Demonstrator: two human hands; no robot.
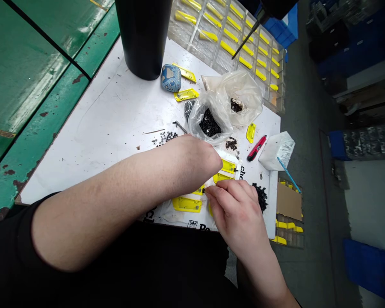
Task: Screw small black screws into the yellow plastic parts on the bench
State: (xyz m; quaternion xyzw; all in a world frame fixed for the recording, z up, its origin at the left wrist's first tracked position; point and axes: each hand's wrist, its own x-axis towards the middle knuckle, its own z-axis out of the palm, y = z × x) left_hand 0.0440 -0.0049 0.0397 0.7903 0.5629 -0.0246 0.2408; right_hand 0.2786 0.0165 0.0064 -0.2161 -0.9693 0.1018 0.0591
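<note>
Pinching with my right hand [237,216], I brought its fingertips [211,192] nearly together on something small and dark, too hidden to name, beside the yellow plastic part [228,167] on the printed sheet [179,220]. My left hand [205,160] lay just above, its grip unseen. Fitting small black pieces seemed the step, calling for careful placement. The sheet read "che" and "Pe".
</note>
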